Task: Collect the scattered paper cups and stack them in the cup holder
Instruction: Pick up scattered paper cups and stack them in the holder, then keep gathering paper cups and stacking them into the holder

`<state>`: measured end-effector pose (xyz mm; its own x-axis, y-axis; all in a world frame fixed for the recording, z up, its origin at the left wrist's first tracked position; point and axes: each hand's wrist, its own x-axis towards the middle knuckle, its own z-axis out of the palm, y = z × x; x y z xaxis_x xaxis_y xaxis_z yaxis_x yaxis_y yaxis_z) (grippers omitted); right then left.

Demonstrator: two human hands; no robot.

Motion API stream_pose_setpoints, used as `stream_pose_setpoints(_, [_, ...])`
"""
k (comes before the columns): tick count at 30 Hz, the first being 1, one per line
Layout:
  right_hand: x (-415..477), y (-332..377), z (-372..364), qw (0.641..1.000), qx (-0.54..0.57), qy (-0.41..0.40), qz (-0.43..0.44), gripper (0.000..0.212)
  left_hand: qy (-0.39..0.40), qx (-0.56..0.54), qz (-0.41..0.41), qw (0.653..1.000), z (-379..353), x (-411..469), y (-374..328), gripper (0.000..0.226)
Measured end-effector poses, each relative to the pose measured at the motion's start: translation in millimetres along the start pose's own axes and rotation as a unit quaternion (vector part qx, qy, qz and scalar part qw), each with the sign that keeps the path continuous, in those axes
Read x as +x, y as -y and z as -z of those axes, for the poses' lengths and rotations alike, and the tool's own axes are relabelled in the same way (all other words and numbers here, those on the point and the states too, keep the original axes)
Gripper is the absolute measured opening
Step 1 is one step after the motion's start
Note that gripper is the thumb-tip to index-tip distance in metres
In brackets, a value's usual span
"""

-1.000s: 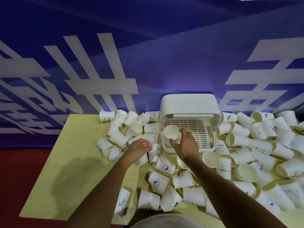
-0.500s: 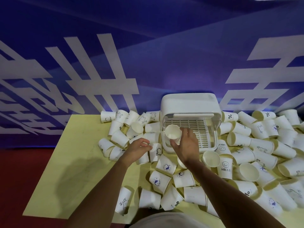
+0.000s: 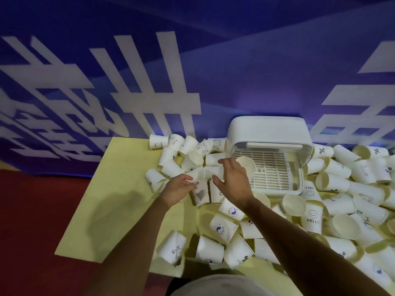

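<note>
Right grip (image 3: 235,184) is released, fingers spread, at the front-left of the cup holder (image 3: 269,133). Nothing is held. Contact with the stowed cup (image 3: 245,165) cannot be told.
Left grip (image 3: 177,190) is curled on a loose cup (image 3: 196,175) just left of the holder. The cup is blurred, but the grasp is judged made.

The stowed cup is seen inside the holder, left side of the slatted tray, mouth toward the camera, apparently tipped.

Risks:
- The stowed cup could be rolled off line by a bump from the right grip, so the next cup would not nest.
- The pile in front of the holder is overhung by the right forearm, so cups could be swept off the counter (image 3: 119,189).
- Thin paper could be crushed by a hard pinch.

Count: one holder, one cup stowed, one in the left grip, several dozen scattered. An exact total cannot be given, as the pile is overlapped and cut off right of the holder.
</note>
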<state>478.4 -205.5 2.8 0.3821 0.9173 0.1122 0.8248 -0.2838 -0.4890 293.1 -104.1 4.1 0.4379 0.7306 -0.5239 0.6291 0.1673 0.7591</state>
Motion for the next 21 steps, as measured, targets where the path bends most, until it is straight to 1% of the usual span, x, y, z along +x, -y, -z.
stream_pose_setpoints(9, [5,37,-52,0.995,-0.017,0.095,0.023,0.061,-0.045,-0.045,0.059,0.996,48,1,62,0.022])
stream_pose_setpoints(13, [10,53,-77,0.990,-0.028,0.133,0.046,0.060,-0.052,-0.054,0.068,0.995,67,4,85,0.025])
stream_pose_setpoints(18, [20,71,-100,0.984,-0.035,0.168,0.054,0.056,-0.049,-0.059,0.101,0.992,89,16,116,0.020])
stream_pose_setpoints(21, [26,78,-112,0.979,-0.048,0.190,0.056,0.054,-0.069,-0.067,0.112,0.989,100,24,127,0.028])
